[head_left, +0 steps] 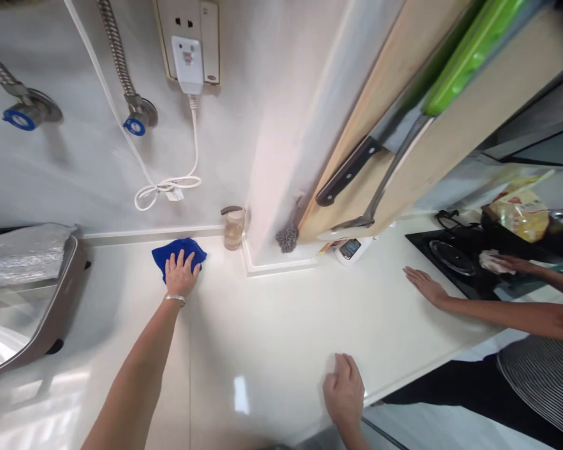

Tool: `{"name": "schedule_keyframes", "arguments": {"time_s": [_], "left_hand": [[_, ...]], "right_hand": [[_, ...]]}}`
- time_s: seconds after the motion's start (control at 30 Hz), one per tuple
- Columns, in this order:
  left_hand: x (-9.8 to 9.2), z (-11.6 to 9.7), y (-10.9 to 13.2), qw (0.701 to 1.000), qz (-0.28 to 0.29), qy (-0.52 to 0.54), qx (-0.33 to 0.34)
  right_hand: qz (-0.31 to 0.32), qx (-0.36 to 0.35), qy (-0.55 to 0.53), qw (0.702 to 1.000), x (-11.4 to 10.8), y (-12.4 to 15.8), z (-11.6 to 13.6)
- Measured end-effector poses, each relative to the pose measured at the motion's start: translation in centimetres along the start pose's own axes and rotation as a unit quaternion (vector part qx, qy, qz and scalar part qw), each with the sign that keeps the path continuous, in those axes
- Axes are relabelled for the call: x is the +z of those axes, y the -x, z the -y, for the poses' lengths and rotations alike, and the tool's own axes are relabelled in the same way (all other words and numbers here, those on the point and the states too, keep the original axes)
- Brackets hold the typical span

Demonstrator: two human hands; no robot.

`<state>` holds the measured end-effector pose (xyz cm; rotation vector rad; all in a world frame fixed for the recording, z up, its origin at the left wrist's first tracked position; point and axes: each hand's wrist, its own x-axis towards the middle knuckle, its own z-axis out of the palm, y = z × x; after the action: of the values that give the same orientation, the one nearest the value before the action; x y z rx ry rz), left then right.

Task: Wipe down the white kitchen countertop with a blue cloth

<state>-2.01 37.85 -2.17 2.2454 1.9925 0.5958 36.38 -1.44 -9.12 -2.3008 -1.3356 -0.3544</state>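
Against the back wall, a blue cloth [159,255] lies on the white counter [263,325]. My left hand [182,273] presses down on it, palm down and fingers spread, with a bracelet at the wrist. Just right of the cloth stands a small clear container [234,230] with a dark handle or lid. My right hand [344,390] rests at the front edge of the counter, its fingers curled together and nothing visible in them.
A pan-like appliance [59,312] sits at left, and a plugged cord [194,134] hangs above. Knives [351,169] hang on a wooden board. At right, a co-worker's hand [425,284] lies flat; the other holds a white cloth [495,261] by a black stove [417,240].
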Motion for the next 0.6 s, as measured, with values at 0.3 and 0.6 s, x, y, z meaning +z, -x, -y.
{"name": "schedule_keyframes", "arguments": {"time_s": [0.3,0.6], "left_hand": [[-2.8,9.5,-2.3,0.994,-0.001,-0.032,-0.107],[-6.2,11.8,5.1,0.972,-0.003,-0.052,-0.23]], "right_hand": [[0.021,0.007,-0.002,1.0,-0.4,-0.3,-0.2],[-0.012,0.008,-0.017,1.0,-0.4,-0.1,0.4]]}}
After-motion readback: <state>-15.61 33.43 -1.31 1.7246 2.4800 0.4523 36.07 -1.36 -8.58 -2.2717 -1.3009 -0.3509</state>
